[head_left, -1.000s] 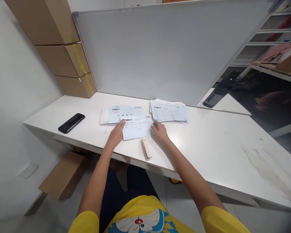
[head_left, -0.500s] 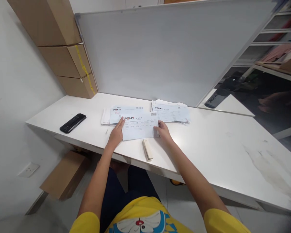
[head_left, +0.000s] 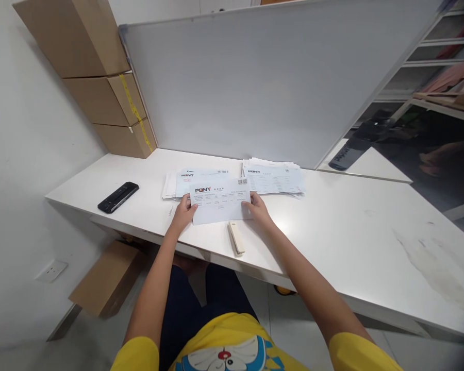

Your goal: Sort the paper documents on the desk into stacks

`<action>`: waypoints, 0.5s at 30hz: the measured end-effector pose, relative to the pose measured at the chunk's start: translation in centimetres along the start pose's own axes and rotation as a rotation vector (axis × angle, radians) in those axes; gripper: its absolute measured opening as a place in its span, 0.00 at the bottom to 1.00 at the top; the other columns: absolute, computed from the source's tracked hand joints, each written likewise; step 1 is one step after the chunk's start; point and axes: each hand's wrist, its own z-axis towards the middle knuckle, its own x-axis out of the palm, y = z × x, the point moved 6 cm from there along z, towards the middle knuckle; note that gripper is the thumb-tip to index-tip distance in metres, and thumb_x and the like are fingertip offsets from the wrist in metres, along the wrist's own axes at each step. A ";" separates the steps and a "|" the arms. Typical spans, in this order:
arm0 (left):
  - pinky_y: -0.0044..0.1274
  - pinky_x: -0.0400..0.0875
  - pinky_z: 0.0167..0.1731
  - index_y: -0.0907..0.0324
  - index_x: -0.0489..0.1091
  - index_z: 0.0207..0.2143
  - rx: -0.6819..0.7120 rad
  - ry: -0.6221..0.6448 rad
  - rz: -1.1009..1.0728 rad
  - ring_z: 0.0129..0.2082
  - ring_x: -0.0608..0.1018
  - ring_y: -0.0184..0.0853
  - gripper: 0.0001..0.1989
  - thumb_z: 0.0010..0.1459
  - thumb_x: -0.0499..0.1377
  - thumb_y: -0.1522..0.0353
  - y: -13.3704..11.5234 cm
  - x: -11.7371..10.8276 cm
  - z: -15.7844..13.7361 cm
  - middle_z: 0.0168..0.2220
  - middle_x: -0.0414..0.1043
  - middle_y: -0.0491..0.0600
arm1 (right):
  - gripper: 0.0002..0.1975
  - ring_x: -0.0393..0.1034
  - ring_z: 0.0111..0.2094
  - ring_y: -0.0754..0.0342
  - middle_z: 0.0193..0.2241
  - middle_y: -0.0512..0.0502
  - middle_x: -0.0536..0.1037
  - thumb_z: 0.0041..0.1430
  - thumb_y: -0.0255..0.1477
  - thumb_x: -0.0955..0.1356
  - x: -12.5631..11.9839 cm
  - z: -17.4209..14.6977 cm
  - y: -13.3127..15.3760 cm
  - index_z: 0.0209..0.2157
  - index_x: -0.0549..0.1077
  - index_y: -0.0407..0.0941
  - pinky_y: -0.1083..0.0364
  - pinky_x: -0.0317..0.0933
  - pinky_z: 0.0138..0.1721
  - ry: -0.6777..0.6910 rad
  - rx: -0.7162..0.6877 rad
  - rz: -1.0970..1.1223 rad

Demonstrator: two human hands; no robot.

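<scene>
Between my two hands is a printed paper sheet [head_left: 222, 208] with "PONY" in its heading; whether it is one sheet or several I cannot tell. My left hand [head_left: 184, 212] grips its left edge, thumb on top. At the right edge, my right hand [head_left: 258, 208] pinches it the same way. A cream stapler [head_left: 236, 238] lies on the table just below the paper. Behind the held paper, one stack of printed papers [head_left: 181, 183] sits to the left, partly covered by it. Another paper stack [head_left: 274, 178] lies to the right.
A black phone [head_left: 118, 197] rests on the left of the white table [head_left: 344, 232]. Cardboard boxes [head_left: 112, 100] are piled at the back left, beside a whiteboard [head_left: 263, 87] along the rear edge. A dark bottle [head_left: 344, 154] stands at the back right. Another box [head_left: 106, 278] is below the table.
My left hand has shifted from lying flat along the paper's left side to gripping its edge with the thumb on top. The paper has moved slightly left.
</scene>
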 end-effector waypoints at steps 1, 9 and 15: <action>0.35 0.74 0.50 0.56 0.60 0.55 0.000 -0.003 0.004 0.48 0.80 0.40 0.20 0.61 0.56 0.65 0.0 0.0 0.0 0.47 0.78 0.52 | 0.18 0.71 0.47 0.45 0.41 0.46 0.78 0.44 0.35 0.69 0.0 0.0 -0.1 0.40 0.69 0.49 0.45 0.63 0.50 0.003 0.008 0.006; 0.34 0.74 0.49 0.55 0.61 0.54 -0.007 -0.015 0.013 0.49 0.79 0.40 0.20 0.61 0.56 0.65 -0.4 -0.1 -0.3 0.47 0.78 0.52 | 0.19 0.72 0.35 0.47 0.32 0.48 0.77 0.44 0.38 0.70 0.3 -0.4 -0.3 0.40 0.69 0.50 0.46 0.67 0.38 0.019 0.106 -0.009; 0.33 0.74 0.48 0.55 0.61 0.54 0.002 -0.027 0.010 0.48 0.79 0.40 0.20 0.60 0.56 0.65 -0.4 -0.2 -0.3 0.47 0.78 0.51 | 0.19 0.71 0.35 0.48 0.32 0.49 0.77 0.44 0.38 0.69 0.4 -0.5 0.1 0.40 0.68 0.50 0.50 0.66 0.34 0.041 0.115 0.003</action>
